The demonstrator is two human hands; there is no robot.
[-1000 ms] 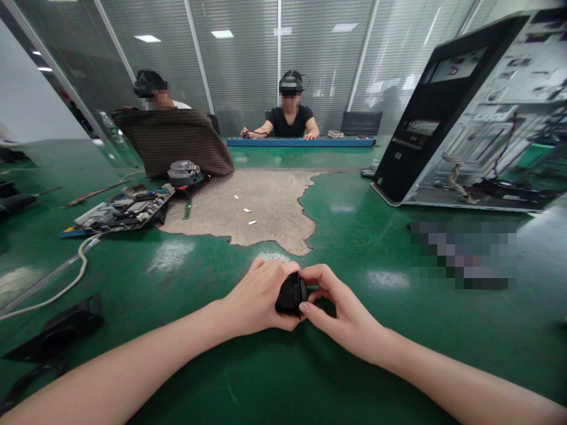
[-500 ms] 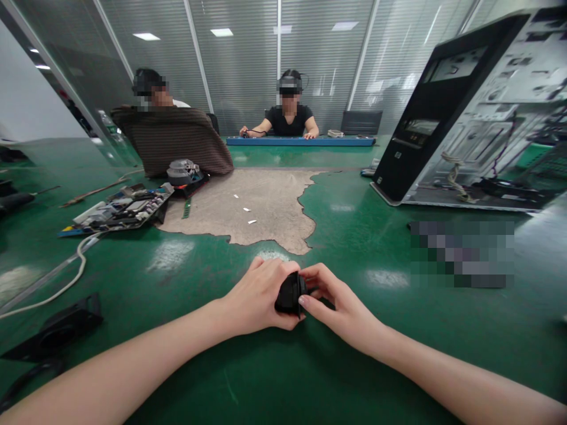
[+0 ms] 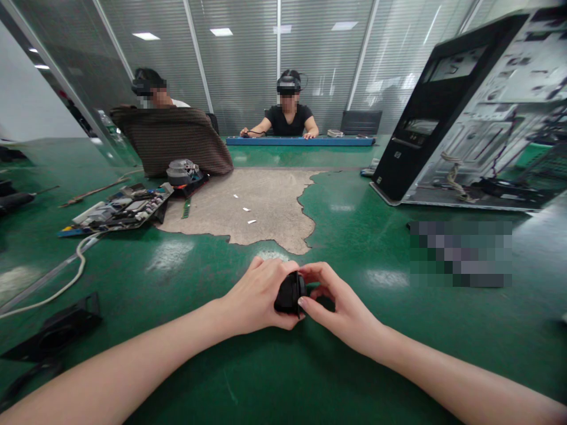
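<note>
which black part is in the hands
The small black part, held between the left hand and right hand; the bigger black part lies on the table, at far left.

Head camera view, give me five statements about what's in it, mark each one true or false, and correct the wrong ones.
1. The left hand holds a small, blocky black part. True.
2. The right hand is apart from that part. False: its thumb touches it.
3. The black-fronted metal computer case is on the right. True.
4. The component-crowded flat circuit board lies right of the hands. False: left.
5. A long, straight blue bar lies beyond the hands. True.
</note>
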